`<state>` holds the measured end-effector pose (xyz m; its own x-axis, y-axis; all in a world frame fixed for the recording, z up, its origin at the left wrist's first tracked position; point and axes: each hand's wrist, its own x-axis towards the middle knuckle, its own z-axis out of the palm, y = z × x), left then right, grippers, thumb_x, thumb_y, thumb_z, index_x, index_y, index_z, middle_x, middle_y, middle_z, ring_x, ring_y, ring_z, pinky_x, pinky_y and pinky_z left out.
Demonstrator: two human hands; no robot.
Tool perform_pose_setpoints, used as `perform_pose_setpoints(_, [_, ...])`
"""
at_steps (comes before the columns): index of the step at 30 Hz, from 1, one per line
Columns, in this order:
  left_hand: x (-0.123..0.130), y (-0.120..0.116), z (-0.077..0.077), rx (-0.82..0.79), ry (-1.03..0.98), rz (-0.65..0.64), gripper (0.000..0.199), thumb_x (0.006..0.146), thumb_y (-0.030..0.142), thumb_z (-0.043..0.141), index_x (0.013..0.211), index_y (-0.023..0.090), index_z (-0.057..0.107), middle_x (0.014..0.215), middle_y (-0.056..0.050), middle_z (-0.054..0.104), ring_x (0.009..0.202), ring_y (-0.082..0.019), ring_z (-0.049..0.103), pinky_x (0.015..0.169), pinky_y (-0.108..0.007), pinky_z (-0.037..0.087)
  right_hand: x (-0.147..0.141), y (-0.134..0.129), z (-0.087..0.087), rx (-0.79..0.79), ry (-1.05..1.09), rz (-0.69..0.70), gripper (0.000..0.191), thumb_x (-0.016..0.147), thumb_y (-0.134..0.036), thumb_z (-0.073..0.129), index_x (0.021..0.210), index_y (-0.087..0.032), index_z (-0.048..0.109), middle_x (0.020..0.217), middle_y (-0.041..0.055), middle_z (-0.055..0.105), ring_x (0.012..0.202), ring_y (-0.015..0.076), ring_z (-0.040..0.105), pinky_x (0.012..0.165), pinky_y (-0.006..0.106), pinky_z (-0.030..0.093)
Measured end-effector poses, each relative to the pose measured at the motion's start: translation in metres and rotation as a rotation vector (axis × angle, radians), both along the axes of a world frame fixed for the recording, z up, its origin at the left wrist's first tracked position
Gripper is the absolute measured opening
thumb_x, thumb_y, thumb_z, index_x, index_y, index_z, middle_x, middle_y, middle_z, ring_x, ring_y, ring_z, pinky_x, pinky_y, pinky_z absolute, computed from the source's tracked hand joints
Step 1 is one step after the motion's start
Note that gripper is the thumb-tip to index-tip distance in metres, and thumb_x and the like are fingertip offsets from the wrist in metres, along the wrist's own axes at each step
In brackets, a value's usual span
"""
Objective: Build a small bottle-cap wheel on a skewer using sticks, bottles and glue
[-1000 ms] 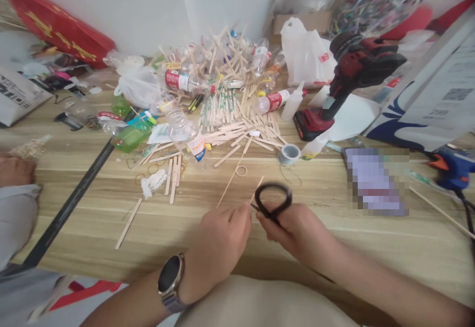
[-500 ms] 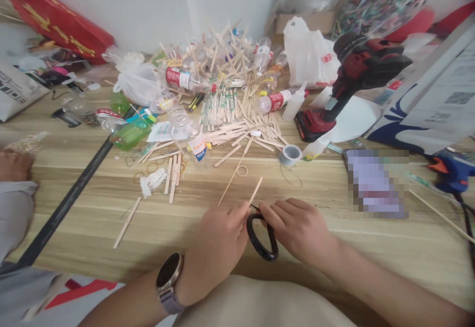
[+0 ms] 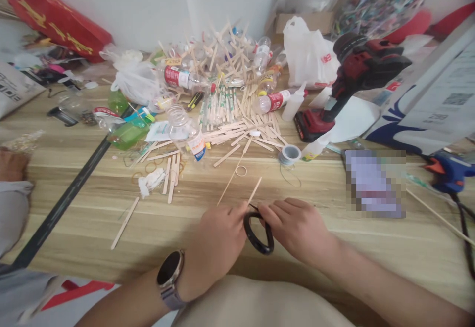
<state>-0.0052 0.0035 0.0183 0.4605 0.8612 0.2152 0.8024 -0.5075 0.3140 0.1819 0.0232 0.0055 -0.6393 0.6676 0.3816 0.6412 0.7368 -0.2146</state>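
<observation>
My left hand (image 3: 218, 238), with a watch on its wrist, is closed around a wooden craft stick (image 3: 255, 191) whose far end sticks up past the fingers. My right hand (image 3: 300, 225) is closed on scissors (image 3: 272, 244); their black loop handle hangs between my hands, and a short dark metal part shows by the stick. Most of the blades are hidden by my fingers. Just beyond lie a thin bamboo skewer (image 3: 229, 183) and a small ring (image 3: 241, 170) on the wooden table.
Piled craft sticks (image 3: 230, 131) and plastic bottles (image 3: 187, 131) fill the back middle. A red power drill (image 3: 319, 121), wire spool (image 3: 290, 155), phone (image 3: 373, 183) and blue glue gun (image 3: 451, 171) are on the right. At the left edge is another person's hand (image 3: 13, 164), beside a long black strip (image 3: 67, 198).
The loop handle has shifted slightly up and left. Both hands stay almost in place, still holding the stick and scissors, while the view moves a little.
</observation>
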Motion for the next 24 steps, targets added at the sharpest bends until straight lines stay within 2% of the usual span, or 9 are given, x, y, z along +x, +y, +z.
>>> perform_pose_setpoints(4, [0.0,-0.001,-0.003,0.145,0.001,-0.033,0.024,0.096,0.013,0.038,0.087,0.015,0.06,0.065,-0.005,0.066,0.059,-0.019,0.064,0.054,-0.028,0.048,-0.004,0.0,0.012,-0.642,0.211,-0.09,0.049,0.1,-0.028,0.036,0.059,-0.019,0.061,0.05,0.0005,0.065,0.047,0.0117,0.061,0.05,0.022,0.042])
perform_pose_setpoints(6, [0.0,-0.001,-0.003,0.195,0.003,-0.041,0.024,0.096,0.013,0.037,0.088,0.014,0.06,0.063,-0.004,0.065,0.058,-0.019,0.064,0.053,-0.028,0.047,-0.005,0.001,0.016,-0.896,0.272,-0.084,0.05,0.101,-0.031,0.034,0.061,-0.02,0.062,0.047,-0.0016,0.064,0.045,0.0112,0.06,0.052,0.021,0.045])
perform_pose_setpoints(8, [0.001,-0.001,0.0,0.172,-0.008,-0.022,0.025,0.096,0.013,0.037,0.085,0.015,0.06,0.062,-0.003,0.065,0.057,-0.018,0.063,0.053,-0.027,0.047,-0.003,0.001,0.013,-0.763,0.238,-0.087,0.046,0.1,-0.031,0.037,0.064,-0.019,0.063,0.05,-0.0003,0.066,0.045,0.0112,0.059,0.051,0.022,0.044])
perform_pose_setpoints(12, [0.0,0.0,0.003,0.095,-0.022,0.002,0.026,0.096,0.014,0.037,0.084,0.017,0.059,0.064,-0.003,0.067,0.056,-0.018,0.064,0.053,-0.028,0.048,0.0,-0.001,0.003,-0.205,0.078,-0.039,0.032,0.097,-0.023,0.041,0.082,-0.016,0.069,0.06,0.0054,0.068,0.051,0.0145,0.059,0.051,0.025,0.039])
perform_pose_setpoints(14, [0.0,-0.001,0.0,0.121,-0.001,-0.014,0.026,0.096,0.013,0.037,0.083,0.016,0.06,0.063,-0.003,0.066,0.056,-0.019,0.064,0.052,-0.029,0.048,-0.001,-0.002,0.004,-0.322,0.136,-0.069,0.036,0.097,-0.024,0.041,0.076,-0.017,0.068,0.057,0.0039,0.067,0.049,0.0134,0.06,0.049,0.024,0.039])
perform_pose_setpoints(17, [-0.001,0.0,-0.007,0.268,0.046,-0.068,0.023,0.095,0.009,0.039,0.097,0.008,0.062,0.063,-0.004,0.066,0.056,-0.019,0.063,0.05,-0.029,0.045,-0.006,-0.002,0.013,-0.836,0.335,-0.12,0.053,0.099,-0.032,0.039,0.053,-0.02,0.061,0.051,0.0008,0.065,0.049,0.0112,0.061,0.054,0.021,0.045])
perform_pose_setpoints(19, [0.0,0.001,-0.009,0.327,0.037,-0.091,0.024,0.095,0.009,0.04,0.107,0.003,0.06,0.065,-0.006,0.067,0.058,-0.02,0.063,0.051,-0.03,0.043,-0.009,0.0,0.017,-1.021,0.43,-0.134,0.056,0.098,-0.034,0.039,0.049,-0.021,0.06,0.049,0.0006,0.065,0.051,0.012,0.062,0.059,0.022,0.048])
perform_pose_setpoints(21, [0.001,0.002,-0.007,0.232,-0.039,-0.057,0.025,0.096,0.012,0.038,0.104,0.005,0.061,0.068,-0.007,0.067,0.06,-0.02,0.063,0.053,-0.03,0.043,-0.01,0.001,0.018,-1.006,0.481,-0.155,0.055,0.097,-0.035,0.042,0.048,-0.021,0.062,0.049,0.0011,0.065,0.054,0.0127,0.063,0.062,0.024,0.049])
perform_pose_setpoints(24, [0.0,0.004,0.001,-0.214,-0.329,0.078,0.028,0.099,0.027,0.039,0.103,0.013,0.063,0.069,-0.003,0.066,0.062,-0.017,0.061,0.057,-0.028,0.042,-0.01,-0.001,0.016,-0.904,0.503,-0.168,0.053,0.096,-0.034,0.045,0.048,-0.02,0.062,0.051,0.0008,0.065,0.053,0.0114,0.061,0.06,0.023,0.047])
